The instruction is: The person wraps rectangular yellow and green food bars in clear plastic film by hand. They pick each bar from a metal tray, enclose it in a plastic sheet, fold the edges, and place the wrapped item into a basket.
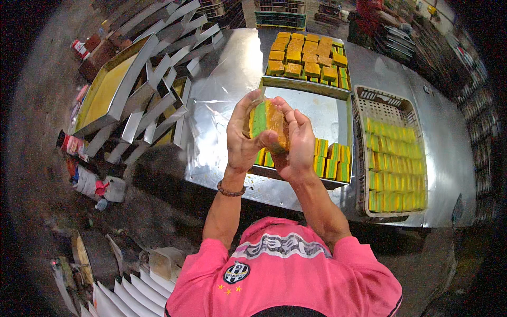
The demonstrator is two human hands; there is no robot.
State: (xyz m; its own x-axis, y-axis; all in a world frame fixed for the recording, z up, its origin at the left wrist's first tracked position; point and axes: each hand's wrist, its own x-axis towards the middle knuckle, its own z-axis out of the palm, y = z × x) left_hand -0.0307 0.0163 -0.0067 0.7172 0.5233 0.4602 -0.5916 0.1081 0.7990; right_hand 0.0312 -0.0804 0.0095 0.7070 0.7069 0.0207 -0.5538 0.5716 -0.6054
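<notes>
Between my two hands, above the metal tray, is a layered cake piece (258, 121) with green and yellow bands and an orange-brown top. My left hand (241, 134) closes on its left side, the thumb across the front. From the right, my right hand (297, 145) grips the same cake piece, fingers curled over its top. A glossy sheen lies over the cake; I cannot tell whether it is clear film. Below my hands, the shallow metal tray (322, 108) has a row of upright cake slices (331, 161) along its near side, partly hidden by my hands and wrists.
Brown-topped cake blocks (302, 55) fill another tray behind. At right, a pale plastic crate (388, 96) holds rows of cake slices in clear wrapping. Stacked metal trays (153, 100) crowd the left side of the steel table (446, 153). Clear plastic sheets (222, 98) lie left of my hands.
</notes>
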